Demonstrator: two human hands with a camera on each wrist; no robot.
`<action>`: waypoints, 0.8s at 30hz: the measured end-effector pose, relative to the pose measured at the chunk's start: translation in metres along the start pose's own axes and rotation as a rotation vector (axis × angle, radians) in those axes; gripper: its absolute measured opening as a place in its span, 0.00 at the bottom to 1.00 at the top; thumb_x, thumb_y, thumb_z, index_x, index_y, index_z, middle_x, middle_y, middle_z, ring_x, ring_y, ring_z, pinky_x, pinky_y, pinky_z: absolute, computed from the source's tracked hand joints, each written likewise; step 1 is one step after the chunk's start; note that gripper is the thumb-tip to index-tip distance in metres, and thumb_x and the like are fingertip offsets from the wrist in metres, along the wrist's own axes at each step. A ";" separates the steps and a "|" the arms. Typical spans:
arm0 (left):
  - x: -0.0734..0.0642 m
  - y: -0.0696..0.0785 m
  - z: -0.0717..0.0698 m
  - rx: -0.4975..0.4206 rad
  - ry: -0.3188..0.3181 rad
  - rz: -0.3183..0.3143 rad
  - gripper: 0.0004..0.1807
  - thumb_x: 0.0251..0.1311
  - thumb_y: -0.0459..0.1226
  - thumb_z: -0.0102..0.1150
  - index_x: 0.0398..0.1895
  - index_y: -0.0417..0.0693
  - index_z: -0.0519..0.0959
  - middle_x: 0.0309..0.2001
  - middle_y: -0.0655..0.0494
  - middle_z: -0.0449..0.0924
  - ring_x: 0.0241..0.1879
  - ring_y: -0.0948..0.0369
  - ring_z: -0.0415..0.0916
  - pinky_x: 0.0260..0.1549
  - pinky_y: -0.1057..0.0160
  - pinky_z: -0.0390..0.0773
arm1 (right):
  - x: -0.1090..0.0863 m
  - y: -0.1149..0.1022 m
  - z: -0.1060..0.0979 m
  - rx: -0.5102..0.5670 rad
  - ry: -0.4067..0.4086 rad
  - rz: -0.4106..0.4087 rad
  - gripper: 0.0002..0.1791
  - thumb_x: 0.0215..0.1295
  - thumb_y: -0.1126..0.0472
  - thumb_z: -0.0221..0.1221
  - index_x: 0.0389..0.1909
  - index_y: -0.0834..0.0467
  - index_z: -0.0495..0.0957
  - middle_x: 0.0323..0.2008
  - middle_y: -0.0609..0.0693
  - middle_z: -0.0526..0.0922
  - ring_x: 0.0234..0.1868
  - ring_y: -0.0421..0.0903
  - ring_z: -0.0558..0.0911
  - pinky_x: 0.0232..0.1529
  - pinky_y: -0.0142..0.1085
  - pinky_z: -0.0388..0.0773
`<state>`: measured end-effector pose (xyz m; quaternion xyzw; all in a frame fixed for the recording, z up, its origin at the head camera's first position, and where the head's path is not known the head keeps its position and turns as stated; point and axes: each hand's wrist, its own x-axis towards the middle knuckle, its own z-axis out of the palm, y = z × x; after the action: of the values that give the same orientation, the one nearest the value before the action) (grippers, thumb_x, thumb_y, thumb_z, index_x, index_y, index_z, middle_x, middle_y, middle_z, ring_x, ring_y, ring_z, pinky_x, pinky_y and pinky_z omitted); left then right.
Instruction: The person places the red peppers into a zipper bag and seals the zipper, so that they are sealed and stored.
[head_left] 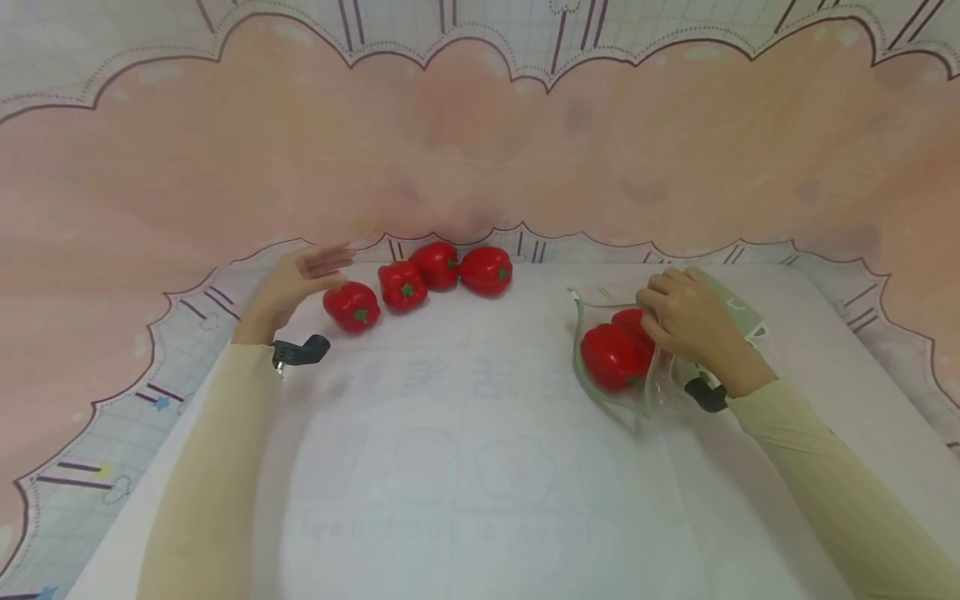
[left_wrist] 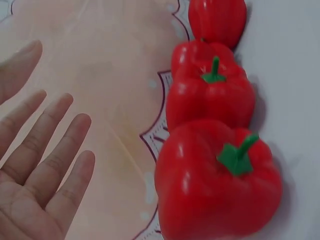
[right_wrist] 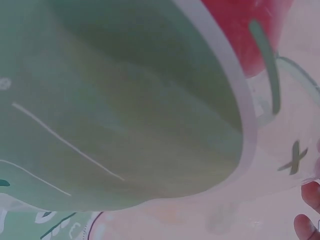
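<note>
My left hand (head_left: pixel 298 279) is held up with fingers extended, close to the nearest of several red bell peppers (head_left: pixel 352 308) lined up at the back of the table. The left wrist view shows that hand's palm (left_wrist: pixel 30 200) holding nothing, beside the green-stemmed peppers (left_wrist: pixel 215 185). On the right, my right hand (head_left: pixel 690 321) grips the edge of a clear plastic bag (head_left: pixel 579 367) with green print. At least two red peppers (head_left: pixel 611 358) are inside it. The bag's green panel (right_wrist: pixel 125 130) fills most of the right wrist view; only fingertips (right_wrist: pixel 310 197) show at its edge.
A white cloth with faint print (head_left: pixel 450 467) covers the table. Behind it hangs a peach backdrop (head_left: pixel 465 150) with a scalloped border. Dark wrist straps (head_left: pixel 300 351) sit on both wrists.
</note>
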<state>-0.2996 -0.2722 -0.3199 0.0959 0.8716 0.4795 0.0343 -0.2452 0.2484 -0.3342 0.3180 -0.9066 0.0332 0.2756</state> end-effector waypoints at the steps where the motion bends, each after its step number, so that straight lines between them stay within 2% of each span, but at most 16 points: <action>1: 0.000 -0.002 -0.002 -0.003 -0.001 -0.003 0.32 0.63 0.42 0.56 0.70 0.55 0.61 0.67 0.46 0.65 0.67 0.51 0.63 0.65 0.48 0.64 | 0.000 0.000 0.000 -0.002 0.001 -0.002 0.08 0.50 0.65 0.54 0.28 0.63 0.80 0.27 0.58 0.79 0.32 0.53 0.72 0.33 0.43 0.69; 6: 0.002 -0.012 -0.007 0.002 -0.003 -0.030 0.32 0.64 0.40 0.54 0.71 0.54 0.58 0.68 0.45 0.63 0.67 0.49 0.62 0.65 0.49 0.64 | 0.000 0.000 0.001 -0.007 0.004 -0.010 0.07 0.50 0.65 0.54 0.27 0.63 0.80 0.26 0.57 0.79 0.32 0.53 0.71 0.33 0.43 0.68; 11: 0.005 -0.024 -0.010 -0.058 0.004 -0.045 0.33 0.64 0.37 0.54 0.71 0.49 0.57 0.68 0.41 0.61 0.68 0.47 0.59 0.68 0.47 0.59 | -0.001 0.000 0.001 -0.001 0.014 -0.011 0.07 0.50 0.65 0.54 0.27 0.63 0.79 0.26 0.57 0.79 0.32 0.53 0.72 0.34 0.44 0.69; 19: 0.009 -0.043 -0.009 -0.086 0.063 -0.070 0.33 0.64 0.39 0.54 0.72 0.50 0.56 0.69 0.42 0.60 0.69 0.48 0.59 0.68 0.48 0.59 | -0.001 0.000 0.002 0.007 0.017 -0.008 0.07 0.49 0.66 0.54 0.27 0.63 0.79 0.26 0.57 0.79 0.32 0.53 0.72 0.35 0.44 0.69; 24: 0.010 -0.052 -0.004 -0.093 0.103 -0.113 0.35 0.64 0.43 0.54 0.72 0.48 0.54 0.70 0.43 0.58 0.70 0.48 0.56 0.69 0.46 0.56 | -0.001 0.001 0.003 0.002 0.013 -0.010 0.07 0.49 0.65 0.54 0.27 0.62 0.80 0.26 0.57 0.79 0.32 0.53 0.72 0.35 0.44 0.70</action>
<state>-0.3170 -0.3010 -0.3611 0.0201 0.8532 0.5208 0.0210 -0.2464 0.2496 -0.3368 0.3224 -0.9032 0.0347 0.2813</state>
